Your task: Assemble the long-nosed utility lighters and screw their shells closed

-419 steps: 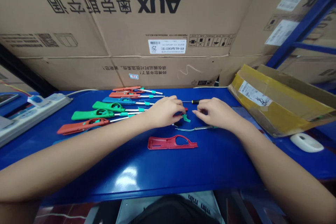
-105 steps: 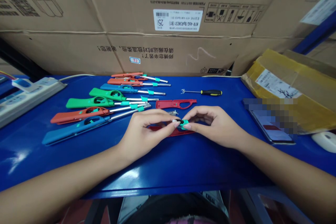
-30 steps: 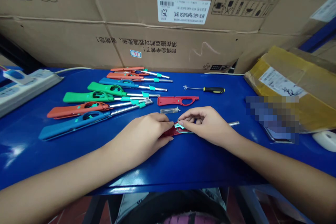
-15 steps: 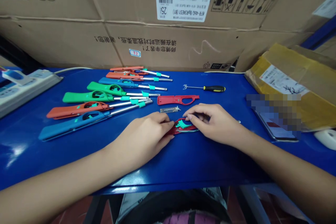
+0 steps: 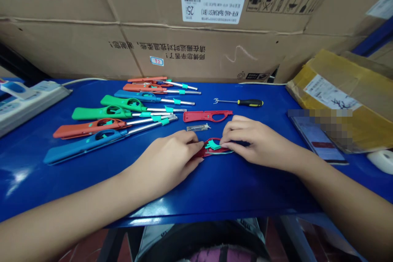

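My left hand (image 5: 173, 155) is closed on the handle end of an opened red lighter casing (image 5: 201, 153), holding it low over the blue table. Inside the casing's loop sits a green trigger (image 5: 212, 145), and a thin wire runs along the near side. My right hand (image 5: 254, 141) has thumb and fingers pinched together at the trigger's right end; what lies between the fingertips is hidden. Just beyond the hands lie the matching red casing half (image 5: 196, 116) and a small clear fuel tank (image 5: 197, 127) with a metal fitting.
Several long lighters in blue, orange and green, such as a blue lighter (image 5: 86, 147), lie to the left. A screwdriver (image 5: 250, 102) with small white pieces at its tip is behind. Phone (image 5: 319, 139), yellow-taped parcel (image 5: 344, 102) and power strip (image 5: 27, 104) flank the table. Cardboard (image 5: 153, 37) stands behind.
My right hand has shifted slightly, its fingers drawing together and its thumb coming down to the trigger's right end. My left hand stays on the casing.
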Available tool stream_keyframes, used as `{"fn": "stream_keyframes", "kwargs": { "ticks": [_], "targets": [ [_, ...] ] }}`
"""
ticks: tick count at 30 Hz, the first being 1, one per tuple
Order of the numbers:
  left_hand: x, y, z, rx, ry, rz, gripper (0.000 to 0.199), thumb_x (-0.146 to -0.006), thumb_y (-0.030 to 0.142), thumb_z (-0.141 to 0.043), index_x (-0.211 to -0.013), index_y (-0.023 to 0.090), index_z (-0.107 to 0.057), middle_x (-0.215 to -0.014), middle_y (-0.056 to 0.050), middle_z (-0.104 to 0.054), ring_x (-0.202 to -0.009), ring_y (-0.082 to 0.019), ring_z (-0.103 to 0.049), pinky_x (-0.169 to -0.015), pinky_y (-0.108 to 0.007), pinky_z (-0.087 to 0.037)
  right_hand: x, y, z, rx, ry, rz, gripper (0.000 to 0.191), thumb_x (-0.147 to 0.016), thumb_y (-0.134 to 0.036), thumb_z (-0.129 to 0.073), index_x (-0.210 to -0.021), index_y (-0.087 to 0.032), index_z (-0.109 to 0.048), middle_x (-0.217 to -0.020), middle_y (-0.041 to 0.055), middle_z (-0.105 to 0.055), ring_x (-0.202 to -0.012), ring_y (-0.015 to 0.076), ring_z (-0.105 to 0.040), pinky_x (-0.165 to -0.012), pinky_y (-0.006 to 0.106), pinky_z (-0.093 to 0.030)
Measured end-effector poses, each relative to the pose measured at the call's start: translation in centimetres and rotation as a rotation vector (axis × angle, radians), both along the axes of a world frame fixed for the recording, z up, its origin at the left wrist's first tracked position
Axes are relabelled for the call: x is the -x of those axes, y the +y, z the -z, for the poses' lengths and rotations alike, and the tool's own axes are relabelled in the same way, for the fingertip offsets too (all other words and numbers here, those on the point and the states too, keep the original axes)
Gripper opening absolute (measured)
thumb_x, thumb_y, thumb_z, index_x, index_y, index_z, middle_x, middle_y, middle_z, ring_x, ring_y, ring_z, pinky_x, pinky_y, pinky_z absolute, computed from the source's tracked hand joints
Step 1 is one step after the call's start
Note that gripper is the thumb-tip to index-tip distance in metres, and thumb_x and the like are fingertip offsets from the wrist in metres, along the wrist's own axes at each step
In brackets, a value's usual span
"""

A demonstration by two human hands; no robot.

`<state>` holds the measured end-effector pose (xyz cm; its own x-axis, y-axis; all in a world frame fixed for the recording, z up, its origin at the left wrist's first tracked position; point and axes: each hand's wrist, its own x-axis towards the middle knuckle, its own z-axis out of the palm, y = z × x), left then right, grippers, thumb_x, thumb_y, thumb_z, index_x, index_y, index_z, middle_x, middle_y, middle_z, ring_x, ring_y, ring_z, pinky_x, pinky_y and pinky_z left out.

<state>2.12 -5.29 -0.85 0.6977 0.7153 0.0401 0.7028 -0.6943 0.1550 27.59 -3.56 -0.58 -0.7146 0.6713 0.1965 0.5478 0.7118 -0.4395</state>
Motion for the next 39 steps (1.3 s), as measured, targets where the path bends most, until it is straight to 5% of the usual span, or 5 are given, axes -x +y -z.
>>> {"fn": "stream_keyframes", "kwargs": {
  "ticks": [9,31,39],
  "targets": [
    [-0.1,-0.1,0.0,0.0,0.008,0.002,0.027,-0.099,0.032,-0.054,-0.116,0.023,-0.073,-0.109,-0.006,-0.068,-0.09,-0.024,-0.071,-0.077,-0.04,-0.063,0.0,-0.2,-0.1,-0.037,-0.031,-0.041,0.018,-0.099,-0.022,-0.056,-0.087,-0.016,-0.068,-0.088,0.0056,-0.068,-0.089,0.0198,-0.057,-0.082,0.035,-0.046],
    [-0.4,-0.3,0.2,-0.117,-0.022,0.109,0.025,-0.099,0.023,-0.052,-0.107,0.015,-0.074,-0.096,-0.007,-0.065,-0.087,-0.024,-0.066,-0.075,-0.04,-0.062,0.5,-1.0,0.2,-0.405,-0.362,-0.167,0.016,-0.096,-0.009,-0.05,-0.091,-0.013,-0.065,-0.089,0.0075,-0.061,-0.084,0.022,-0.046,-0.078,0.037,-0.04],
    [-0.4,-0.4,0.0,-0.112,-0.014,0.097,0.025,-0.099,0.023,-0.052,-0.106,0.015,-0.074,-0.095,-0.008,-0.065,-0.086,-0.023,-0.065,-0.075,-0.04,-0.061,0.3,-0.2,0.3,-0.212,-0.192,-0.143,0.021,-0.1,-0.017,-0.051,-0.091,-0.014,-0.07,-0.091,0.0072,-0.066,-0.088,0.0207,-0.054,-0.083,0.034,-0.044]
  ]
}}
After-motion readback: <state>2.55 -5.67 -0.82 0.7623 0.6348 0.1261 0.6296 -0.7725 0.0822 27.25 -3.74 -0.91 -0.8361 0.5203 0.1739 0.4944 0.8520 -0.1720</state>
